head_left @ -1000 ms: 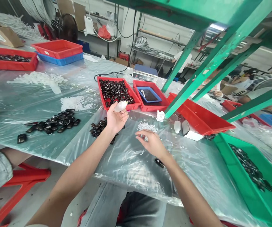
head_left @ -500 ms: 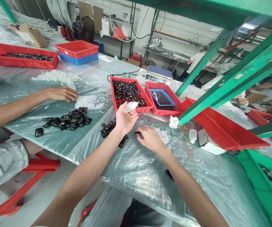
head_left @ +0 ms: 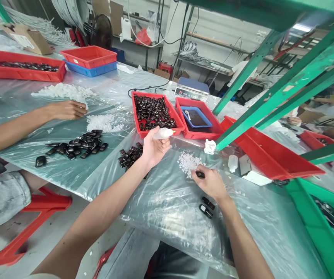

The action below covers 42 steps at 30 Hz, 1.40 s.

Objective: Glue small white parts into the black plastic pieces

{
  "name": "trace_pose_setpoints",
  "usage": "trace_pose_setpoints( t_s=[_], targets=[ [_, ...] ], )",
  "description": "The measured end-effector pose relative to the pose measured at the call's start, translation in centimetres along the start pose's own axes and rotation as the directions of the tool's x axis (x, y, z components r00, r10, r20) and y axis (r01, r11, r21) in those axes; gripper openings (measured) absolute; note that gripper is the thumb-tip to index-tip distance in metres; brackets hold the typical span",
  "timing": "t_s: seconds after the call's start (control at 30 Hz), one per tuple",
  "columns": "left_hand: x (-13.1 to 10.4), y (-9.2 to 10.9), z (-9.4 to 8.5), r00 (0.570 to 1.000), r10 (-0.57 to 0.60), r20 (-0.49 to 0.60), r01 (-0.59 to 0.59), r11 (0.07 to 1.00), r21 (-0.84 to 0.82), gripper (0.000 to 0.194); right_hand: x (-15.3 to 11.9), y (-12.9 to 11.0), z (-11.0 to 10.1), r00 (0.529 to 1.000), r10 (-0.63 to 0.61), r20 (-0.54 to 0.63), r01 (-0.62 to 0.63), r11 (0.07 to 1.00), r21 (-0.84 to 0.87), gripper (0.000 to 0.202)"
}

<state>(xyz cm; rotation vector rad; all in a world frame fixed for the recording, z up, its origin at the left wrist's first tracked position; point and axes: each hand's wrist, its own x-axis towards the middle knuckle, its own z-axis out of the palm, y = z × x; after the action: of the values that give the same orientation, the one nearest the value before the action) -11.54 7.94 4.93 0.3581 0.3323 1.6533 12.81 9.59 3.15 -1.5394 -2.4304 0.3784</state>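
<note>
My left hand is closed round a small white squeeze bottle, its yellowish tip pointing right. My right hand pinches a small black plastic casing at the near edge of a heap of tiny translucent white pieces. Two more black casings lie on the plastic-covered table below that hand, one with a pale top. A pile of black casings sits left of my left hand, partly hidden by my forearm.
Behind my hands stand a red tray of black parts and a red tray holding a blue one. A green post slants down on the right, near a white bottle. At left, a co-worker's hand is beside another white heap.
My right hand has moved right and nearer to me with the black casing, from beside my left hand to the white heap's edge. The left hand still holds the bottle.
</note>
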Motion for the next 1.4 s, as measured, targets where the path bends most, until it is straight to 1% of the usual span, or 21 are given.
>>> trace_pose_setpoints(
  t_s=[0.07, 0.13, 0.17, 0.2, 0.27, 0.33, 0.37, 0.43, 0.5, 0.6, 0.73, 0.83, 1.1, 1.23, 1.33, 1.4],
  targets=[
    [0.0, 0.0, 0.0, 1.0, -0.003, -0.011, 0.003, 1.0, 0.015, 0.027, -0.1, 0.7, -0.3, 0.998, 0.016, -0.068, -0.007, 0.993, 0.12, 0.038],
    [0.0, -0.1, 0.0, 0.999, -0.008, -0.033, 0.009, 0.999, 0.032, 0.028, -0.3, 1.5, -0.6, 0.992, 0.021, -0.121, 0.019, 0.946, 0.324, 0.041],
    [0.0, -0.2, 0.0, 0.999, -0.012, -0.044, 0.014, 0.999, 0.042, 0.029, -0.4, 1.8, -0.6, 0.991, 0.027, -0.13, 0.034, 0.893, 0.448, 0.04],
    [0.0, -0.3, 0.1, 0.998, -0.017, -0.053, 0.02, 0.998, 0.054, 0.029, -0.5, 2.0, -0.6, 0.992, 0.033, -0.124, 0.044, 0.82, 0.571, 0.038],
    [0.0, -0.8, 0.1, 0.998, -0.032, -0.061, 0.037, 0.995, 0.088, 0.03, -0.8, 2.1, -0.4, 0.995, 0.04, -0.088, 0.042, 0.645, 0.763, 0.034],
    [-0.2, -1.5, 0.2, 0.996, -0.045, -0.078, 0.056, 0.989, 0.14, 0.03, -1.0, 1.7, -0.2, 0.999, 0.031, -0.041, 0.02, 0.493, 0.87, 0.032],
    [-0.2, -1.8, 0.2, 0.994, -0.049, -0.094, 0.065, 0.983, 0.174, 0.03, -1.1, 1.5, -0.1, 1.0, 0.021, -0.023, 0.012, 0.433, 0.901, 0.032],
    [-0.5, -2.7, 0.4, 0.99, -0.048, -0.131, 0.08, 0.965, 0.25, 0.031, -1.3, 1.0, -0.2, 1.0, 0.003, -0.005, 0.004, 0.35, 0.937, 0.033],
    [-0.9, -3.5, 0.5, 0.988, -0.041, -0.151, 0.09, 0.94, 0.329, 0.034, -1.4, 0.8, -0.2, 1.0, -0.007, -0.01, 0.012, 0.31, 0.951, 0.034],
    [-1.5, -4.5, 0.7, 0.989, -0.04, -0.143, 0.099, 0.895, 0.434, 0.038, -1.5, 0.8, -0.4, 1.0, -0.008, -0.03, 0.031, 0.301, 0.953, 0.036],
    [-2.0, -5.0, 0.8, 0.991, -0.042, -0.127, 0.103, 0.842, 0.529, 0.039, -1.7, 0.9, -0.4, 0.998, -0.024, -0.054, 0.059, 0.304, 0.951, 0.036],
    [-2.0, -5.1, 0.8, 0.992, -0.037, -0.12, 0.098, 0.829, 0.55, 0.037, -1.8, 0.8, -0.5, 0.997, -0.03, -0.078, 0.083, 0.312, 0.947, 0.036],
    [-1.9, -5.1, 0.6, 0.995, -0.038, -0.093, 0.085, 0.812, 0.577, 0.035, -1.9, 0.8, -0.6, 0.996, -0.033, -0.08, 0.086, 0.33, 0.94, 0.034],
    [-1.7, -5.1, 0.3, 0.997, 0.02, -0.072, 0.028, 0.79, 0.612, 0.035, -1.9, 0.7, -0.7, 0.995, -0.021, -0.101, 0.101, 0.382, 0.919, 0.036],
    [-1.4, -5.0, -0.1, 0.994, 0.098, -0.039, -0.047, 0.74, 0.671, 0.034, -1.9, 0.6, -0.7, 0.993, -0.002, -0.116, 0.107, 0.407, 0.907, 0.037],
    [-1.3, -4.9, -0.4, 0.992, 0.125, -0.011, -0.082, 0.709, 0.701, 0.033, -1.9, 0.6, -0.5, 0.994, -0.001, -0.113, 0.103, 0.414, 0.904, 0.036]
  ],
)
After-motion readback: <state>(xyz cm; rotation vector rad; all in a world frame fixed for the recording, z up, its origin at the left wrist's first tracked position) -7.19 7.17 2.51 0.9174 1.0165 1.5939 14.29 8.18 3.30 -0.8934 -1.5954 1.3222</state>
